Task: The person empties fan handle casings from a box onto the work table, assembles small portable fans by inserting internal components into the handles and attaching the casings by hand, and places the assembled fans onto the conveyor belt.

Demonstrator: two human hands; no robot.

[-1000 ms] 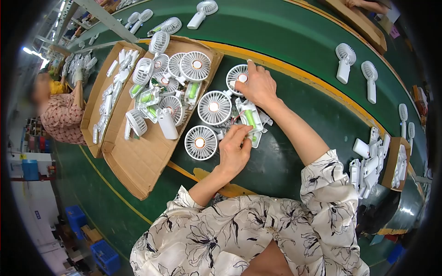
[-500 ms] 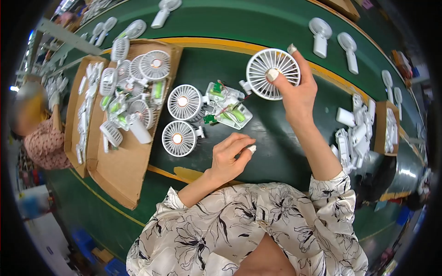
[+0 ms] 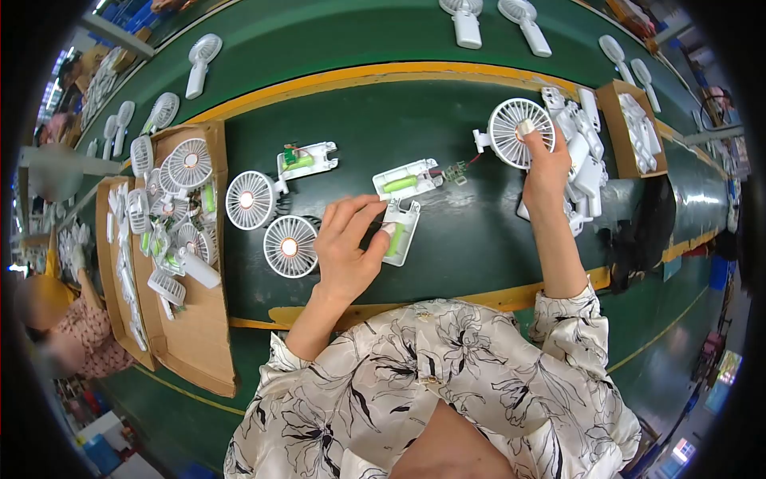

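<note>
In my right hand (image 3: 550,164) I grip a white round fan head (image 3: 507,128) with its short neck pointing left; a thin red wire runs from near it to a small green circuit board (image 3: 456,172). That board lies beside a white handle shell (image 3: 415,180) holding a green battery cell. My left hand (image 3: 347,243) pinches the edge of a second handle shell (image 3: 405,231), thumb over its green cell. Left of it lie two fan heads, one upper (image 3: 249,199) and one lower (image 3: 289,246). A third handle shell (image 3: 315,161) with a battery and circuit board touches the upper one.
A cardboard tray (image 3: 195,335) full of fan parts stands at left. At right are a pile of white housings (image 3: 586,172) and a small cardboard box (image 3: 626,152). Beyond the yellow edge, assembled fans (image 3: 531,28) lie on the green belt (image 3: 335,40). A person (image 3: 88,327) sits far left.
The clustered handle shells now lie spread apart. My right hand has carried the fan head right and slightly down. My left hand has moved from bare table onto a handle shell.
</note>
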